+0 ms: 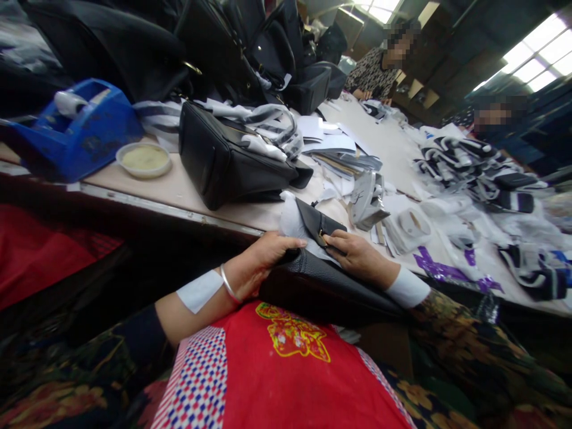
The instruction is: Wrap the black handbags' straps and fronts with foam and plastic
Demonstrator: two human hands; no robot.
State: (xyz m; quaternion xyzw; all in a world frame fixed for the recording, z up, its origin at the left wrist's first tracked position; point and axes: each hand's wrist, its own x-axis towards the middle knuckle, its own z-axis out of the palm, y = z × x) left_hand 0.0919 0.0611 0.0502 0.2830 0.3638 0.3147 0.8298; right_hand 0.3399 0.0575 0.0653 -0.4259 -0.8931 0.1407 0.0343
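A black leather handbag [322, 286] rests on my lap against the table edge, with white tissue paper [292, 223] standing up along its opening. My left hand [272, 253] grips the bag's left corner, thumb on top along the rim. My right hand [357, 256] lies across the bag's other side, its fingers pinching a black leather flap [317, 223] beside a small gold metal piece. The fingers underneath the bag are hidden. White patches are stuck on both wrists, and a silver bangle circles the left one.
Another black handbag [223, 161] stands just beyond on the table, near a blue tape dispenser [84, 134] and a round dish [143, 159]. Black bags [250, 42] pile up behind. A white paper stack [406, 226] and purple strips [451, 271] lie right. Two people sit across.
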